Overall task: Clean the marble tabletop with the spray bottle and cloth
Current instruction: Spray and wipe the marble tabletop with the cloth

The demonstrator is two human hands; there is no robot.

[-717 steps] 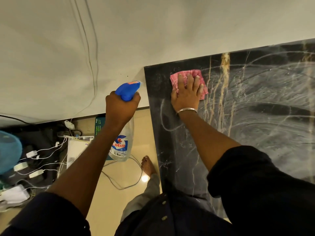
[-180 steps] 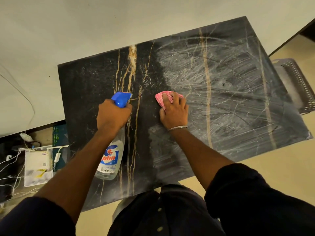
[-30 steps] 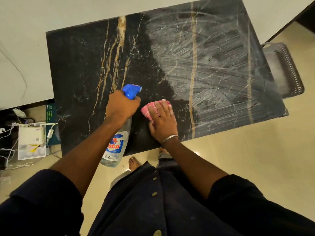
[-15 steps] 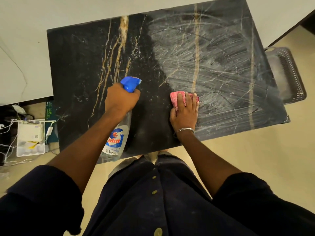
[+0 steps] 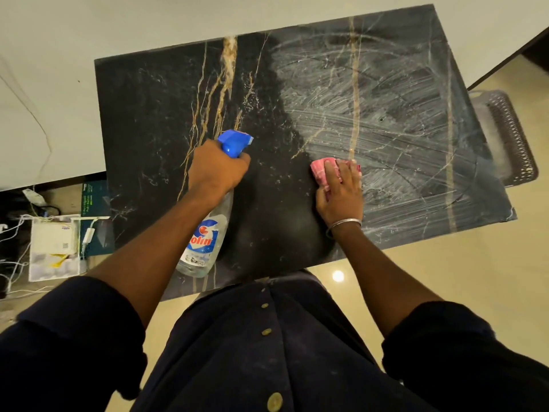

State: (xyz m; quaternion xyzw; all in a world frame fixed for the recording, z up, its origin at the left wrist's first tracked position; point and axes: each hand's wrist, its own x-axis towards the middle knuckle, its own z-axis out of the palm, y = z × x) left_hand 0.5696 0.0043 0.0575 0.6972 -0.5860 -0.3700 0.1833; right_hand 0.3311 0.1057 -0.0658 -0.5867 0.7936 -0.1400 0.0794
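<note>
Right hand (image 5: pixel 340 193): flat, pressing cloth (image 5: pixel 323 171) onto tabletop (image 5: pixel 154 114), moved toward 3 o'clock.
Left hand (image 5: pixel 218 168): gripping bottle (image 5: pixel 205 239).
Around: basket (image 5: pixel 511 135) at 3 o'clock; cables (image 5: pixel 17 233) at 9.

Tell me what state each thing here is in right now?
Marble tabletop: left part dark and clear, right part smeared with whitish streaks.
Spray bottle: gripped, held above the tabletop, nearly empty.
Pink cloth: bunched, pressed flat on the marble.
Left hand: closed around the bottle.
Right hand: spread over the cloth.
</note>
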